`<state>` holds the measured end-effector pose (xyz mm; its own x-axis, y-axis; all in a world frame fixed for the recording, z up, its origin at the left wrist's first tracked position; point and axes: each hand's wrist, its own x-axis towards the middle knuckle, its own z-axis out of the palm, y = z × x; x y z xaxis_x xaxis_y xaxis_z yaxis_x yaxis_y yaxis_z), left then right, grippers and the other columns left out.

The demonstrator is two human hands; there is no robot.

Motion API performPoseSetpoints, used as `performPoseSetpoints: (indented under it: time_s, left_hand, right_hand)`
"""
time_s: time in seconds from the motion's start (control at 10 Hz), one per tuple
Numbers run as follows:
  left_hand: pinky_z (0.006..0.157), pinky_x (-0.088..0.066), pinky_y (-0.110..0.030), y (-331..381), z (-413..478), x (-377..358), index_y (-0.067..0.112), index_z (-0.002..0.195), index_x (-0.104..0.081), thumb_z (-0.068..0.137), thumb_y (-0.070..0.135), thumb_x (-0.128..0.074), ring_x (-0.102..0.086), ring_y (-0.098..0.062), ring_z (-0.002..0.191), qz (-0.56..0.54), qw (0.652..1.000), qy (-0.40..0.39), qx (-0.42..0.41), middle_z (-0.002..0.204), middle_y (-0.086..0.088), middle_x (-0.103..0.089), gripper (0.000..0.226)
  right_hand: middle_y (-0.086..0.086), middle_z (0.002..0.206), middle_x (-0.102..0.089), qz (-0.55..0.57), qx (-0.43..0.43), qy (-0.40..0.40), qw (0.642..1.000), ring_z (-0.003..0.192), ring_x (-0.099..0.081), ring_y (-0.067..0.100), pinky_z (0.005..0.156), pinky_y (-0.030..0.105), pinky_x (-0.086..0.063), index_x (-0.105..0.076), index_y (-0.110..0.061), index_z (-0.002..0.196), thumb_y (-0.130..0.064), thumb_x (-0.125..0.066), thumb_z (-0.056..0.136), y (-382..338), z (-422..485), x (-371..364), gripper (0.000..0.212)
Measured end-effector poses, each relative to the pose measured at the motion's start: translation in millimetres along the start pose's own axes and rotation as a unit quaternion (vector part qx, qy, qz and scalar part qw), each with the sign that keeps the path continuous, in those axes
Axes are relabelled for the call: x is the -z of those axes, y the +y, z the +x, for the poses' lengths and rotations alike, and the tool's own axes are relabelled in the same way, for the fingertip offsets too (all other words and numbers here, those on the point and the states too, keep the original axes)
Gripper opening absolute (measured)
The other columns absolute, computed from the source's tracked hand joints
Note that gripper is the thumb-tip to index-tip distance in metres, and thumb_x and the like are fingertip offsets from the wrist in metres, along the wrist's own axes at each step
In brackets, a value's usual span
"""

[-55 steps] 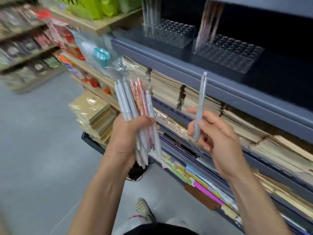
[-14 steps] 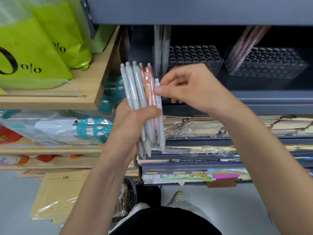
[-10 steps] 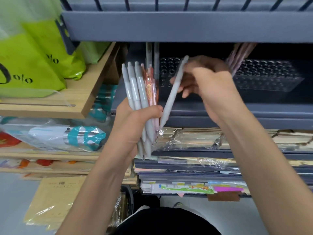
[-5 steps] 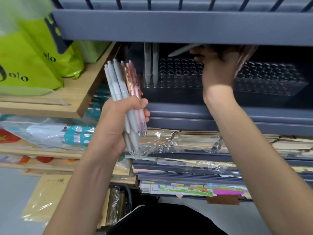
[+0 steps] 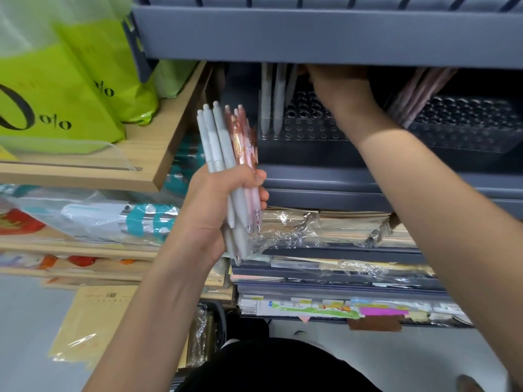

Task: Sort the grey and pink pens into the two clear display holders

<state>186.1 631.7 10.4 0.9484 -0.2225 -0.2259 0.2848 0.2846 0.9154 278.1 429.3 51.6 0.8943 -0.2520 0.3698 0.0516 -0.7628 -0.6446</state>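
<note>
- Moved since half a second before: right hand [image 5: 338, 87], now deeper under the upper shelf lip [image 5: 311, 38] at top centre of frame; single grey pen [image 5: 291, 86], then lying level above the holder, now tipped nearly upright beside the two standing grey pens [image 5: 271, 106].
- Of the right hand, only knuckles and wrist on show, fingertips hidden behind the lip; impossible to tell whether grasping the single grey pen or already let go.
- Centre of frame: left hand [image 5: 218, 205] clenched round a mixed bundle [image 5: 229, 162], tips down, with grey pens [image 5: 210, 134] on the left of the fan and pink pens [image 5: 244, 128] on the right.
- Upper centre: left clear holder [image 5: 308, 123], grey stock only, at its left end, most holes vacant.
- Upper right: right clear holder [image 5: 467, 123], with leaning pink pens [image 5: 416, 91] at its left end.
- Step in hand, as judged: seating one grey pen in a hole next to the two already standing.
- Next move, as judged: withdraw the right hand, pinch one pen off the bundle by its upper end, match colour to holder (grey to upper centre, pink to upper right), then lower it tip-first into a vacant hole, minding the scant headroom under the lip.
</note>
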Motion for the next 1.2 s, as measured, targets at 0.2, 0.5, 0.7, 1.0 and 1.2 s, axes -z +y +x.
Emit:
performPoseSetpoints:
  time_s: [0.2,0.5,0.7,1.0,1.2]
  left_hand:
    - [0.053,-0.054,-0.026,3.1,-6.1,14.8,0.004,0.101,-0.062,0.06,0.009,-0.07,-0.067,-0.017,0.061,0.003,1.0,-0.008,0.006,0.074,-0.007,-0.07,0.042]
    - [0.052,-0.053,-0.026,6.0,-8.3,23.7,0.002,0.102,-0.061,0.059,0.009,-0.07,-0.065,-0.017,0.059,0.003,0.999,-0.034,0.021,0.07,-0.004,-0.068,0.044]
    - [0.051,-0.052,-0.026,8.3,-7.4,25.6,0.0,0.105,-0.06,0.06,0.009,-0.071,-0.063,-0.017,0.058,0.003,0.998,-0.05,0.023,0.071,-0.005,-0.066,0.047]
    - [0.051,-0.052,-0.025,8.2,1.2,22.5,0.001,0.105,-0.061,0.062,0.009,-0.073,-0.063,-0.017,0.058,-0.015,0.998,-0.053,0.034,0.07,-0.005,-0.066,0.045]
    - [0.052,-0.051,-0.027,-0.4,-3.9,7.0,0.006,0.099,-0.059,0.067,0.005,-0.073,-0.06,-0.019,0.058,-0.017,0.996,-0.085,0.021,0.07,-0.005,-0.06,0.034]
  right_hand:
    - [0.01,0.138,-0.053,-0.068,-0.024,0.0,0.997,0.128,-0.044,0.025,0.1,0.02,-0.026,-0.055,-0.009,0.127,-0.019,-0.044,0.1,-7.9,11.6,-3.4,0.03]
    - [0.008,0.125,-0.062,-0.079,-0.043,-0.032,0.995,0.113,-0.057,0.027,0.086,0.026,-0.04,-0.054,-0.013,0.129,-0.03,-0.053,0.097,3.3,-2.9,-3.3,0.036]
    - [0.008,0.118,-0.064,-0.065,-0.033,-0.015,0.997,0.105,-0.059,0.022,0.076,0.021,-0.038,-0.056,-0.01,0.125,-0.025,-0.055,0.096,3.1,-6.3,-5.6,0.033]
    - [0.0,0.114,-0.066,-0.041,-0.038,0.051,0.997,0.096,-0.057,0.009,0.073,0.01,-0.036,-0.063,-0.016,0.119,-0.032,-0.057,0.095,5.8,-9.6,-0.3,0.03]
    - [-0.002,0.062,-0.068,0.271,-0.059,-0.043,0.96,0.05,-0.057,0.01,0.044,0.022,-0.043,-0.066,-0.016,0.077,-0.018,-0.066,0.09,-19.4,-63.1,21.4,0.014]
